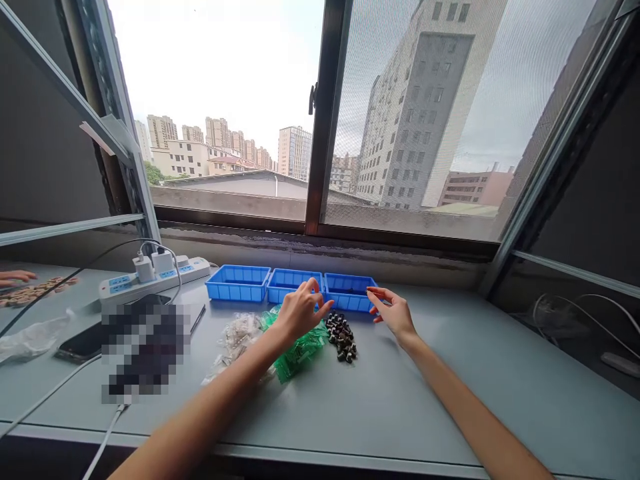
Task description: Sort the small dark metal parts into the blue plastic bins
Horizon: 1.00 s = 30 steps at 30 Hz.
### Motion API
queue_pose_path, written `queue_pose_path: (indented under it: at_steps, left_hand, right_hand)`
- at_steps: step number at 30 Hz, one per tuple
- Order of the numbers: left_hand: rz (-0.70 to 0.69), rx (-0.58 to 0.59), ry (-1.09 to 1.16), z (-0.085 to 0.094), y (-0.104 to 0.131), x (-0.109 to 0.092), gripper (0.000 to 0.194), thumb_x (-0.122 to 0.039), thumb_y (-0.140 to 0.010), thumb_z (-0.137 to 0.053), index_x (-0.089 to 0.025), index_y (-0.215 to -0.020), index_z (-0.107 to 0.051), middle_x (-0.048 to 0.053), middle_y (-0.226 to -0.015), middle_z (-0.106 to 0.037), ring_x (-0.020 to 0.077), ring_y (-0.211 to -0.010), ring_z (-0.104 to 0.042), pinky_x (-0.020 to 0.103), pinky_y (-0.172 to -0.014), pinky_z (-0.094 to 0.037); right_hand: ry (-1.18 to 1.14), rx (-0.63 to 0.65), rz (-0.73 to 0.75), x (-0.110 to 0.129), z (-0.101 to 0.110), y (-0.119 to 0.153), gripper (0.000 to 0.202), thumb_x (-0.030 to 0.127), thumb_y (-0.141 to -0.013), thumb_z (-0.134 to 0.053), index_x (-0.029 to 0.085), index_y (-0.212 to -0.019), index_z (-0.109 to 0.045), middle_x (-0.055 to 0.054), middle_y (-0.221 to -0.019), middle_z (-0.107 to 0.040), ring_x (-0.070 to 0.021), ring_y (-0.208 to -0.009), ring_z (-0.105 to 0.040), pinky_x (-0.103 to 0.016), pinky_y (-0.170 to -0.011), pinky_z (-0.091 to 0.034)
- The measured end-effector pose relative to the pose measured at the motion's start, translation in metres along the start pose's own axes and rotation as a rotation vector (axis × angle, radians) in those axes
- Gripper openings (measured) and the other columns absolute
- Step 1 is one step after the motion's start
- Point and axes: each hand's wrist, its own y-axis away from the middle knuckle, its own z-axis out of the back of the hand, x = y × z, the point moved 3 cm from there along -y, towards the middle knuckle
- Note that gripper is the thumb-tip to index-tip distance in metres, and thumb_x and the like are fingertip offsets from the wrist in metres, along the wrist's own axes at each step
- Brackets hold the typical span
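My left hand (303, 308) hovers over a pile of green plastic pieces (303, 352), in front of the middle blue bin (283, 293). Its fingers are bent and apart, with nothing visible between them. By the front right corner of the right blue bin (345, 303), the fingertips of my right hand (394, 313) come together in a pinch. Whatever they hold, if anything, is too small to make out. Small black and silver cylindrical parts (343, 337) lie heaped between my hands. Clear plastic pieces (243, 333) are piled left of the green ones, partly behind my left forearm.
A third blue bin (237, 285) completes the row before the window. To the left are a power strip (120, 287) with plugged chargers, a dark phone (83, 341), a blurred-out device (145, 353) and cables. Another person's hand (17, 275) is beside brown pieces (37, 292) at far left.
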Motion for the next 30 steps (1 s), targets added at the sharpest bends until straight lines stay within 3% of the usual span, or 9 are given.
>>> queue_pose_path:
  at_steps: [7,13,18,23,30]
  left_hand:
    - [0.001,0.014,0.012,-0.004,0.0,0.001,0.035,-0.036,-0.089,-0.047,-0.015,-0.068,-0.066,0.006,-0.094,-0.055,0.0145,-0.08,-0.056,0.019,-0.051,-0.042]
    - [0.007,0.021,-0.007,-0.005,0.0,0.002,0.035,-0.037,-0.089,-0.045,-0.016,-0.071,-0.066,0.005,-0.095,-0.054,0.0139,-0.082,-0.056,0.018,-0.052,-0.042]
    - [-0.003,0.042,-0.032,-0.006,0.0,0.003,0.023,-0.032,-0.088,-0.05,-0.018,-0.082,-0.067,0.005,-0.098,-0.055,0.0143,-0.087,-0.057,0.017,-0.054,-0.043]
    - [-0.018,0.066,-0.064,-0.009,-0.001,0.005,0.019,-0.026,-0.088,-0.051,-0.021,-0.086,-0.069,0.005,-0.103,-0.056,0.0151,-0.091,-0.057,0.017,-0.055,-0.045]
    - [-0.038,0.069,-0.051,-0.01,0.0,0.005,0.016,-0.024,-0.086,-0.053,-0.021,-0.084,-0.069,0.004,-0.105,-0.055,0.0152,-0.091,-0.057,0.019,-0.06,-0.048]
  right_hand:
    - [0.017,0.023,0.034,-0.009,-0.003,-0.004,0.044,0.048,-0.062,-0.068,0.018,-0.093,-0.068,-0.008,-0.09,-0.067,-0.0128,-0.051,-0.06,-0.023,-0.034,-0.047]
    - [0.041,0.13,0.086,-0.005,-0.008,0.001,0.045,0.046,-0.066,-0.064,0.02,-0.103,-0.066,-0.008,-0.112,-0.063,-0.0127,-0.057,-0.063,-0.021,-0.037,-0.048]
    - [0.175,0.277,0.11,-0.001,-0.013,0.007,0.036,0.047,-0.067,-0.063,0.018,-0.088,-0.07,-0.005,-0.071,-0.068,-0.0137,-0.051,-0.061,-0.02,-0.037,-0.044]
    - [0.272,0.434,0.264,0.003,-0.021,0.013,0.031,0.049,-0.066,-0.063,0.018,-0.07,-0.07,-0.007,-0.087,-0.067,-0.0088,-0.042,-0.054,-0.024,-0.039,-0.043]
    - [0.325,0.537,0.332,0.001,-0.024,0.016,0.03,0.047,-0.071,-0.061,0.019,-0.064,-0.07,-0.006,-0.079,-0.067,-0.0097,-0.044,-0.052,-0.025,-0.043,-0.043]
